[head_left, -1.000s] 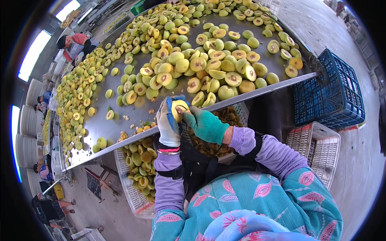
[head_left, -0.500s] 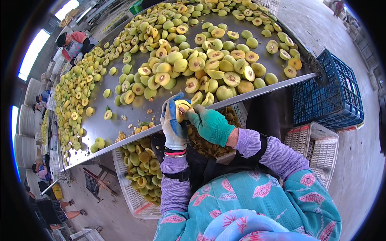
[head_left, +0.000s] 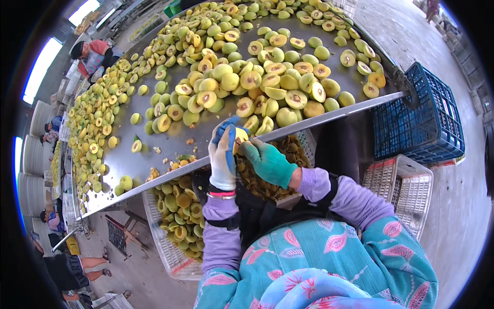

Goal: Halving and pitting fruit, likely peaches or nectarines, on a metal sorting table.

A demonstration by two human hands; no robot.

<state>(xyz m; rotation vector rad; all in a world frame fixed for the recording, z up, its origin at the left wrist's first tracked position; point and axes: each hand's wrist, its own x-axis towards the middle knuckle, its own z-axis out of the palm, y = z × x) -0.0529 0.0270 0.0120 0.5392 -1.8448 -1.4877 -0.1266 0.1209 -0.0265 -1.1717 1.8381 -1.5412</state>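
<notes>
My left hand (head_left: 223, 154), in a white glove with blue fingers, is closed around a yellow-green plum half (head_left: 241, 135) just off the table's near edge. Against the fruit's right side my right hand (head_left: 270, 160), in a green glove, has its fingers closed. Whatever those fingers hold, perhaps a small tool, is hidden. Halved plums (head_left: 249, 80), some showing brown stones or hollows, are heaped over the metal table (head_left: 154, 177) beyond. Below my hands sits a crate of brownish scraps (head_left: 272, 177). Hollowed plum halves (head_left: 180, 211) fill a white crate (head_left: 162, 247) at lower left.
The table's raised metal rim runs slantwise before me. To the right stand a blue plastic crate (head_left: 419, 116) and a white crate (head_left: 404, 188). A small stool (head_left: 126, 232) is at left on the concrete floor. Other people (head_left: 95, 56) sit along the far left.
My left hand has tilted, so the plum half now faces more toward my right hand and shows less of its cut side. Both hands stay together at the table edge.
</notes>
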